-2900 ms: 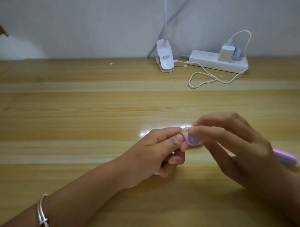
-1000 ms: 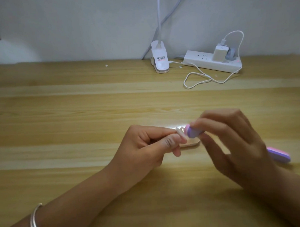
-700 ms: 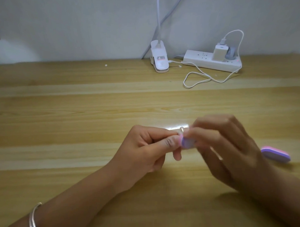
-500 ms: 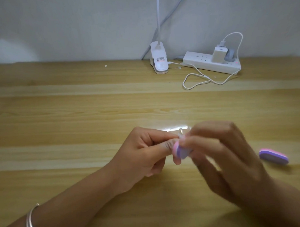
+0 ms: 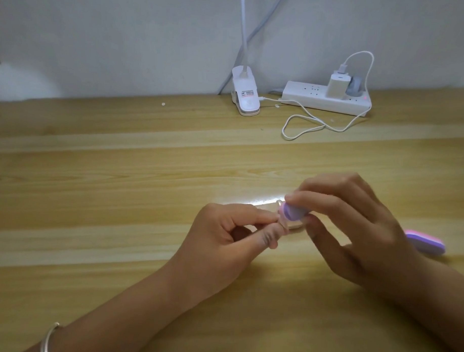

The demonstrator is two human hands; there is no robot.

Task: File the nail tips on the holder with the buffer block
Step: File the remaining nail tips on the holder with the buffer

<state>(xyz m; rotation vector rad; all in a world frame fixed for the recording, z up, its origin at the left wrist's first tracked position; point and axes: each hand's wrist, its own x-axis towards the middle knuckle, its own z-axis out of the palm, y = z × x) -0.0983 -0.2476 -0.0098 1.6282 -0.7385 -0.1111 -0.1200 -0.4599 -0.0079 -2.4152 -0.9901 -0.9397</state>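
Head view: the left hand [image 5: 223,238] pinches the near end of the pale nail tip holder [image 5: 295,226] between thumb and forefinger, low over the wooden surface [image 5: 119,198]. The right hand [image 5: 355,227] has its fingers curled round a small purple buffer block [image 5: 294,212], which is set against a clear nail tip [image 5: 279,203] on the holder. A spare buffer block [image 5: 426,242] lies on the surface beside the right wrist. Risk: the pinch is narrow, so sideways filing pressure could twist the holder or dislodge the tip. The block also hides the contact, so uneven filing may go unnoticed.
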